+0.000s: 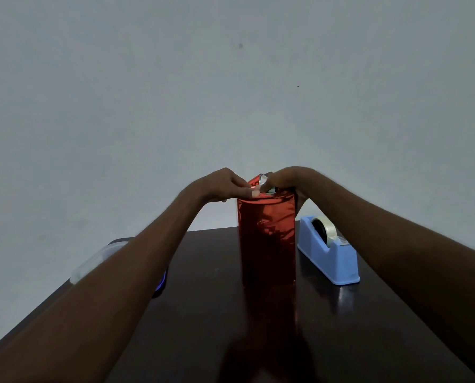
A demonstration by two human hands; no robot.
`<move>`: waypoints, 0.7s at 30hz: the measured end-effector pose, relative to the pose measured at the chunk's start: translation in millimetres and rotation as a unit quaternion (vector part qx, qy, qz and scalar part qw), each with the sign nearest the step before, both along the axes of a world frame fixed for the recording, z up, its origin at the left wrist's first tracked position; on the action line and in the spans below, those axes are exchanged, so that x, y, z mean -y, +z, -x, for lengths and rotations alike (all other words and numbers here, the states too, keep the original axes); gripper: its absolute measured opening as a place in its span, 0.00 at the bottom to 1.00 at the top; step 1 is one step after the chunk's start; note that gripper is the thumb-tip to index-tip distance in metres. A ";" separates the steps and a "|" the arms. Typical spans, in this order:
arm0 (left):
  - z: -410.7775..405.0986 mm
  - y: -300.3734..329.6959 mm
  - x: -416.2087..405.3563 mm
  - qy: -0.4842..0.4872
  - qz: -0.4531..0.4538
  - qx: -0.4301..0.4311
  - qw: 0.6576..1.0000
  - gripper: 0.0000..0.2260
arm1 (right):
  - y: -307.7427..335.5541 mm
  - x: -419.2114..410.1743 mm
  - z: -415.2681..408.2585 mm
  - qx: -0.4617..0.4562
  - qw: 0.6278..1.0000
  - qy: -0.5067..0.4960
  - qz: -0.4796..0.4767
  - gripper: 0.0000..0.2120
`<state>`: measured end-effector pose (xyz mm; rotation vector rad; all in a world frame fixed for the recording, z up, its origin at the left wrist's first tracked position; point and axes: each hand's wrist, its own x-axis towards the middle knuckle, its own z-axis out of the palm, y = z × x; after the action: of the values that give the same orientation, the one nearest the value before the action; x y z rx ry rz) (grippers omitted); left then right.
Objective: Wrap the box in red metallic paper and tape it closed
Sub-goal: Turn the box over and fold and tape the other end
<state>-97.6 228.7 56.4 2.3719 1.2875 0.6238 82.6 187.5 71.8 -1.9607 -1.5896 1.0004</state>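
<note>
A tall box covered in red metallic paper (267, 239) stands upright on the dark table (208, 313), in the middle of the view. Both hands work at its top end. My left hand (225, 186) pinches the red paper flap at the top left edge between thumb and fingers. My right hand (286, 181) grips the top right corner, holding a folded flap whose silver underside (263, 178) shows. A blue tape dispenser (329, 252) with a clear tape roll sits just right of the box.
A clear plastic lid or container (98, 258) lies at the table's left edge, partly hidden by my left forearm. A dark object with a blue glow (161, 284) peeks out beside that arm. A plain grey wall fills the background.
</note>
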 end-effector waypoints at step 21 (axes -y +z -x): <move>-0.6 4.1 7.2 -0.001 0.001 -0.008 1.000 0.18 | -6.3 6.5 2.1 -0.020 0.997 -0.030 -0.071 0.12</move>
<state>-97.0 221.6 60.5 2.3804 1.2927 0.6050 80.5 181.0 65.6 -1.8690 -1.5274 0.8729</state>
